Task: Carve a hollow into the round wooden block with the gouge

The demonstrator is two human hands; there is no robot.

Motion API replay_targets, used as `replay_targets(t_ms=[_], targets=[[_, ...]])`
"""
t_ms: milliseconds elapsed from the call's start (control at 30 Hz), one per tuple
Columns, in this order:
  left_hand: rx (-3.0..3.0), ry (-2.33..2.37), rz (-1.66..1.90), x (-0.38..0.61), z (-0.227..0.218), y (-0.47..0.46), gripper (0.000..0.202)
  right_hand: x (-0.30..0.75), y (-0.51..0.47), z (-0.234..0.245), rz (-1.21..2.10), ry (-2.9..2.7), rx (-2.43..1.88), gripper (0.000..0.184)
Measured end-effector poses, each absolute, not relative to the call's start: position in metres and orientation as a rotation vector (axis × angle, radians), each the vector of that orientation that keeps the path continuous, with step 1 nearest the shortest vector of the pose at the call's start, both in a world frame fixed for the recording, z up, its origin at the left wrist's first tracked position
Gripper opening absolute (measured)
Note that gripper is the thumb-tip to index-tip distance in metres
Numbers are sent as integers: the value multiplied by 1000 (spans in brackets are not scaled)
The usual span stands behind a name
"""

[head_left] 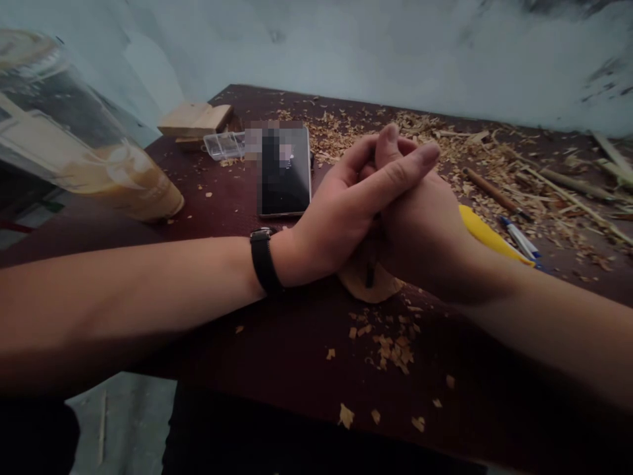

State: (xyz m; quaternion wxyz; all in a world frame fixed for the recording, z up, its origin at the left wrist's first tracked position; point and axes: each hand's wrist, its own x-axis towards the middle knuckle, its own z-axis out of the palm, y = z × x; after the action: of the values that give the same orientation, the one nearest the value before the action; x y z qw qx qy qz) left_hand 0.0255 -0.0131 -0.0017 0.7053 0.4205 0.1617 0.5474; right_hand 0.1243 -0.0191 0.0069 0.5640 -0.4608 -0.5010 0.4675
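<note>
My left hand (341, 204), with a black-strapped watch (266, 262) at its wrist, is clasped together with my right hand (425, 218) above the table. The left thumb lies across the back of the right hand, and most fingers of both are folded out of sight. No tool shows in either hand. Under them a pale, rounded wooden piece (373, 284) with a dark mark or slot rests on the table, partly covered. Beside the right wrist lies a yellow object (487, 234), half hidden.
Wood shavings (395, 349) litter the dark red table (222, 343). A phone (287, 178), a clear plastic case (225, 145) and wood blocks (192, 119) lie behind. A tall drink cup (143, 181) stands left. A pen (519, 237) and a brown stick-like tool (494, 191) lie right.
</note>
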Motion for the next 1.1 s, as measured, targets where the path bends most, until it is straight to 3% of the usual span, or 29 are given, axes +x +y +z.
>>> replay_targets(t_ms=[233,533,700,1100], targets=[[995,404,1321,29,-5,-16,10,125,-19,4,989,-1210,-1137,50],[1052,452,1329,30,-5,-13,13,128,-15,1,979,-1249,-1142,48],[1049,497,1351,31,-6,-16,8,124,-18,2,999,-1250,-1066,58],[1213,520,1269,21,-8,-6,15,125,-16,-15,974,-1185,-1098,41]])
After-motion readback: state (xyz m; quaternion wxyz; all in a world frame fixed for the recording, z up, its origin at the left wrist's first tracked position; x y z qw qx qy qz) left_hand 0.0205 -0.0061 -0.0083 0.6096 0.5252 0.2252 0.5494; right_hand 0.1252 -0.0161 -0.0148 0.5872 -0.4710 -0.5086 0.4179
